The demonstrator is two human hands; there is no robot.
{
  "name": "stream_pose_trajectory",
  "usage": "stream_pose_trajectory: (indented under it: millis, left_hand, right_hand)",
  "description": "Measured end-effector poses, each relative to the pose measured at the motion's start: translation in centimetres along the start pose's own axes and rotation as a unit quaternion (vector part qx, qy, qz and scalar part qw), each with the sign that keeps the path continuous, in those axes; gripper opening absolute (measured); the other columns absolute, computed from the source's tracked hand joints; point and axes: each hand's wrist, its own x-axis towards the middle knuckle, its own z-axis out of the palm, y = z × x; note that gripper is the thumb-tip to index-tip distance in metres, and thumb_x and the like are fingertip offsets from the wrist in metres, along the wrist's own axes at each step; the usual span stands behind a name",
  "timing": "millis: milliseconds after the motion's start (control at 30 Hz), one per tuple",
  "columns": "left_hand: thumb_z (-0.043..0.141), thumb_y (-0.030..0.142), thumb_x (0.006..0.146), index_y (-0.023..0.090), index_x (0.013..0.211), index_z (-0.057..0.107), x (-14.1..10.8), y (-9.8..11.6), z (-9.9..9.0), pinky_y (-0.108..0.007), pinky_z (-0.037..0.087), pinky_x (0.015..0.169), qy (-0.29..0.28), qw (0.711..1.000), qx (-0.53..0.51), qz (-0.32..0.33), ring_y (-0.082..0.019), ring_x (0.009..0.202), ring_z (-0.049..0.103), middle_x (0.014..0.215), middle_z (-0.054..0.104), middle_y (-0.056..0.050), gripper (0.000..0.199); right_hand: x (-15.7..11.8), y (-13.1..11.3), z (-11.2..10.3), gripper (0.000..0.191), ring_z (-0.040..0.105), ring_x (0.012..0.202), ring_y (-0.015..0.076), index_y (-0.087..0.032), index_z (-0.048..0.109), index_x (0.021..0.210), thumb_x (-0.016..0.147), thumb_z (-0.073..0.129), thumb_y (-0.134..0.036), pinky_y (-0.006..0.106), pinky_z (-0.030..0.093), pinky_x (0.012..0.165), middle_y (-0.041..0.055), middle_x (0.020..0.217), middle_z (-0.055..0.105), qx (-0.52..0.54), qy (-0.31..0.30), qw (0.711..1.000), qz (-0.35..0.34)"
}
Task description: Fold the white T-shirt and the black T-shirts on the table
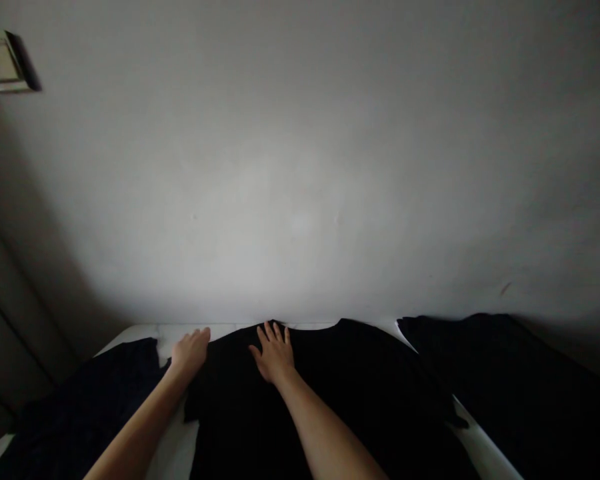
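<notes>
A black T-shirt lies spread out on a white surface, its neckline towards the wall. My right hand rests flat on it beside the left end of the neckline, fingers spread. At the shirt's left shoulder and sleeve, my left hand is closed, with its fingers pressed together on the black cloth at the edge.
A dark navy garment lies at the left, and another black garment at the right. Behind the surface rises a plain grey wall. A switch plate is on the wall at the upper left.
</notes>
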Motion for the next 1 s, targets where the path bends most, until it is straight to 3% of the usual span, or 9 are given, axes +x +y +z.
stream_pose_trajectory:
  millis: [100, 233, 333, 433, 533, 633, 767, 900, 1000]
  left_hand:
    - [0.033, 0.006, 0.084, 0.010, 0.104, 0.063, -1.7, 4.5, 1.4, -0.056, 0.037, 0.099, 0.060, 0.997, 0.033, 0.028, -0.037, 0.120, 0.053, 0.117, 0.061, -0.025, 0.036]
    - [0.032, 0.007, 0.087, 0.017, 0.127, 0.055, -2.6, 9.1, 4.8, -0.035, 0.038, 0.107, 0.083, 0.989, 0.002, 0.121, -0.020, 0.125, 0.053, 0.130, 0.061, -0.012, 0.047]
    - [0.030, 0.017, 0.092, 0.016, 0.132, 0.052, -2.1, 8.7, 7.5, -0.036, 0.040, 0.109, 0.101, 0.980, -0.055, 0.160, -0.018, 0.127, 0.053, 0.135, 0.060, -0.011, 0.045]
    - [0.034, 0.028, 0.094, 0.015, 0.137, 0.050, -1.4, 6.7, 8.9, -0.042, 0.036, 0.113, 0.090, 0.982, -0.046, 0.160, -0.023, 0.135, 0.046, 0.144, 0.054, -0.012, 0.047]
    - [0.033, 0.028, 0.095, 0.020, 0.138, 0.051, -1.6, 6.0, 8.7, -0.051, 0.030, 0.115, 0.082, 0.985, 0.018, 0.149, -0.028, 0.142, 0.036, 0.150, 0.047, -0.008, 0.047]
    - [0.030, 0.029, 0.097, 0.026, 0.141, 0.049, -2.4, 6.7, 7.8, -0.065, 0.025, 0.112, 0.054, 0.988, 0.069, 0.127, -0.034, 0.144, 0.029, 0.155, 0.037, -0.005, 0.048]
    - [0.029, 0.032, 0.097, 0.035, 0.146, 0.038, -2.8, 7.2, 7.1, -0.079, 0.020, 0.104, 0.017, 0.988, 0.118, 0.101, -0.039, 0.147, 0.019, 0.161, 0.021, -0.002, 0.050]
    - [0.033, 0.028, 0.095, 0.041, 0.142, 0.043, -2.8, 7.0, 7.1, -0.085, 0.013, 0.099, 0.029, 0.977, 0.159, 0.138, -0.040, 0.147, 0.017, 0.160, 0.023, 0.001, 0.050]
    - [0.040, 0.023, 0.090, 0.040, 0.141, 0.045, -2.9, 7.0, 6.8, -0.086, 0.014, 0.098, 0.019, 0.973, 0.178, 0.145, -0.042, 0.146, 0.017, 0.160, 0.024, 0.000, 0.055]
  right_hand:
    - [0.3, -0.3, -0.4, 0.054, 0.022, 0.146, 0.0309, -0.017, 0.042, 0.147, 0.100, 0.040, -0.042, 0.056, 0.008, 0.118, 0.0113, 0.156, 0.031, -0.019, 0.027, 0.999, 0.018]
    - [1.0, -0.1, -0.9, 0.043, 0.036, 0.141, 0.0253, -0.012, 0.055, 0.137, 0.099, 0.034, -0.016, 0.044, 0.016, 0.120, 0.0147, 0.146, 0.048, -0.027, 0.047, 0.998, -0.040]
    - [1.0, 0.6, -0.8, 0.044, 0.043, 0.136, 0.0174, -0.016, 0.056, 0.135, 0.097, 0.035, -0.011, 0.031, 0.025, 0.116, 0.0080, 0.141, 0.055, -0.008, 0.001, 0.995, -0.096]
    - [0.5, 1.2, -0.5, 0.045, 0.033, 0.142, 0.0194, -0.018, 0.048, 0.143, 0.099, 0.038, -0.021, 0.035, 0.023, 0.118, 0.0062, 0.151, 0.042, 0.002, -0.004, 0.996, -0.094]
    - [0.1, 1.3, -0.4, 0.048, 0.024, 0.146, 0.0251, -0.022, 0.043, 0.146, 0.101, 0.036, -0.035, 0.050, 0.012, 0.120, 0.0060, 0.157, 0.030, 0.012, 0.002, 0.998, -0.055]
    - [0.0, 1.3, -0.7, 0.053, 0.019, 0.147, 0.0281, -0.024, 0.036, 0.150, 0.100, 0.034, -0.043, 0.057, 0.004, 0.119, 0.0028, 0.159, 0.027, 0.022, 0.005, 1.000, -0.016]
    - [0.0, 1.3, -0.7, 0.055, 0.016, 0.148, 0.0282, -0.026, 0.032, 0.152, 0.101, 0.030, -0.047, 0.058, 0.003, 0.118, 0.0009, 0.159, 0.024, 0.026, 0.000, 1.000, -0.011]
    - [0.0, 1.0, -0.7, 0.054, 0.018, 0.147, 0.0282, -0.026, 0.033, 0.151, 0.101, 0.032, -0.046, 0.059, 0.008, 0.118, 0.0029, 0.159, 0.026, 0.010, 0.015, 1.000, -0.022]
    - [-0.7, 1.4, -2.2, 0.052, 0.027, 0.145, 0.0246, -0.019, 0.037, 0.148, 0.102, 0.034, -0.042, 0.051, 0.015, 0.118, 0.0084, 0.155, 0.034, -0.003, 0.019, 0.999, -0.038]
